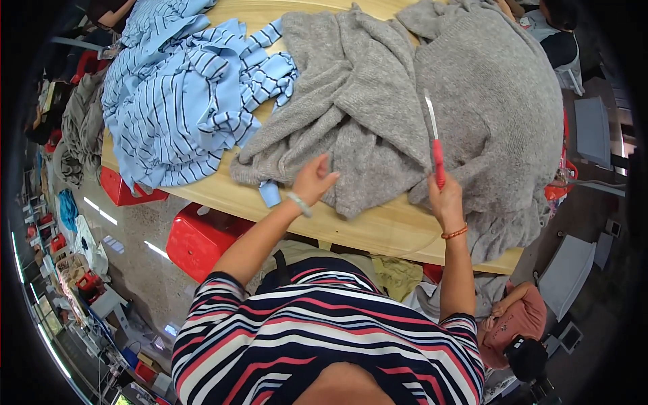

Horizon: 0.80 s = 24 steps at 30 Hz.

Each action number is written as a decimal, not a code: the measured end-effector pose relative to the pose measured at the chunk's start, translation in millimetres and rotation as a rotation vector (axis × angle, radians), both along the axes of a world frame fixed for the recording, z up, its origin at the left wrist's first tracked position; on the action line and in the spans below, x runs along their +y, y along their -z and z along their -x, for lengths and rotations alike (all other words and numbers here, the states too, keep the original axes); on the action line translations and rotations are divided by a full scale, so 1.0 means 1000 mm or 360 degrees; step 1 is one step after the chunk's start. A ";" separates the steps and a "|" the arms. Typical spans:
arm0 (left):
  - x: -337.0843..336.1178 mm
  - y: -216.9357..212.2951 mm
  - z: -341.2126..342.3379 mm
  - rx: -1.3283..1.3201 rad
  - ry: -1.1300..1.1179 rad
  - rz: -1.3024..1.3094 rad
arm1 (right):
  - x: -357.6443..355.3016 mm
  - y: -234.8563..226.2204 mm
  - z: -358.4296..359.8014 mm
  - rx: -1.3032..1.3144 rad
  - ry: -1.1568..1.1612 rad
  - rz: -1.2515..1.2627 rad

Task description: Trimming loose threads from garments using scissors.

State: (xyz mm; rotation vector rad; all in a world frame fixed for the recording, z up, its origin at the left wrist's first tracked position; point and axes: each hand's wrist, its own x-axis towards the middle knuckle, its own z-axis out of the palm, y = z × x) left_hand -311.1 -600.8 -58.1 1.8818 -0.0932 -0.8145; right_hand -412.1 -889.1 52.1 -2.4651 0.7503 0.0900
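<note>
1. The right hand (445, 196) is closed around the lower end of a tool (437, 150), its fingers wrapped on the smooth red handle. The slim, faintly curved metal blade points away from the body.
2. The tool lies in view over the border between 2 gray heaps; whether the blade touches the wool, I cannot tell.
3. The left hand (314, 181) is about half open, fingers curled and thumb held apart, with nothing visible in its grasp. It is at the front of the middle knit (378, 121); contact is unclear.
4. The middle knit is soft, fuzzy and gray, thrown into deep diagonal folds, its near part drooping to a blunt point on the table (378, 233).
5. The right knit (499, 88) is the same kind of speckled gray, broader and rounder, its crumpled lower end hanging over the table edge.
6. The striped cloth (175, 101) at left is smoother and thinner, light blue with dark and white lines, bunched in a loose mound.
7. A blue scrap (270, 194) pokes out from under the middle knit.
8. The table is pale, grained wood. Below its left part are 2 glossy red stools (196, 236) with rounded corners.
</note>
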 end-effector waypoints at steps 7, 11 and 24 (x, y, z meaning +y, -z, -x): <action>-0.056 0.018 -0.002 -0.1577 0.0568 -0.0427 | 0.026 -0.004 0.035 -0.0436 -0.0330 -0.0093; -0.064 0.045 -0.004 -0.1510 0.0717 -0.0627 | 0.035 -0.016 0.043 -0.0013 -0.0396 -0.0285; -0.076 0.040 0.004 -0.1465 0.0840 -0.0663 | 0.002 -0.035 0.035 0.0689 -0.1304 -0.0066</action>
